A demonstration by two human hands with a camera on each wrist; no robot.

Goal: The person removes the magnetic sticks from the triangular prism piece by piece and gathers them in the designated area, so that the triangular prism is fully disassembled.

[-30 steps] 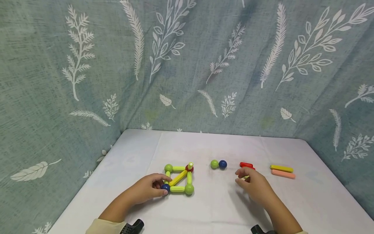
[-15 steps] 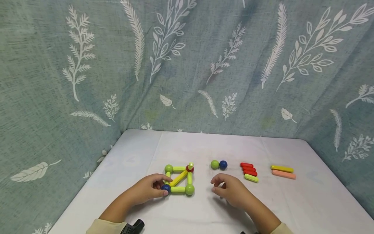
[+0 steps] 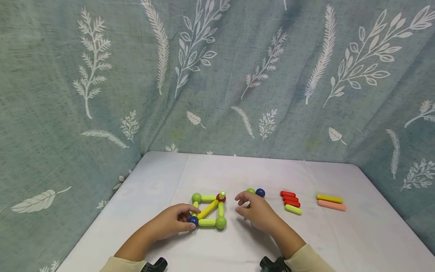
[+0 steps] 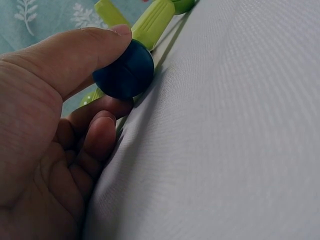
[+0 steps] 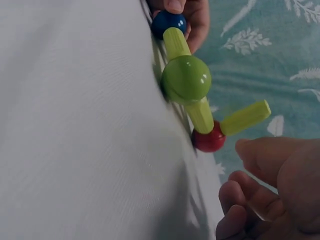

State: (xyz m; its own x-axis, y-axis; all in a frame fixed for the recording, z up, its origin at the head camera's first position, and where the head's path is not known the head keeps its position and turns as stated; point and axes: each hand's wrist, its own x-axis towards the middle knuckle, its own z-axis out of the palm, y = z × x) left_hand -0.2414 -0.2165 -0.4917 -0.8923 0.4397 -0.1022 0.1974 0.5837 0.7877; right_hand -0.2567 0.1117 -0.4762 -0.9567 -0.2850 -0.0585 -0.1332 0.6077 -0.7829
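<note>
A square frame of light-green rods [image 3: 207, 222] and balls lies on the table, with a yellow rod [image 3: 208, 209] running diagonally across it. My left hand [image 3: 171, 223] pinches its blue ball [image 4: 125, 72] at the near left corner. Green balls [image 3: 221, 222] form two other corners. From the red ball [image 5: 210, 137] at the far right corner, a short light-green rod [image 5: 246, 117] sticks up. To the right of the frame hovers my right hand [image 3: 256, 211], thumb and fingers apart with nothing between them, close to that upright rod.
Behind my right hand sit a loose green ball [image 3: 250, 190] and a blue ball [image 3: 260, 192]. Farther right lie several short red rods [image 3: 289, 198] with a light-green rod [image 3: 293, 209], then a yellow rod [image 3: 329, 198] and an orange rod [image 3: 331, 205]. Patterned cloth [image 3: 217, 94] surrounds the table.
My right hand has moved left from beside the red rods to near the frame, now partly covering the loose green ball. My left hand stays on the blue ball.
</note>
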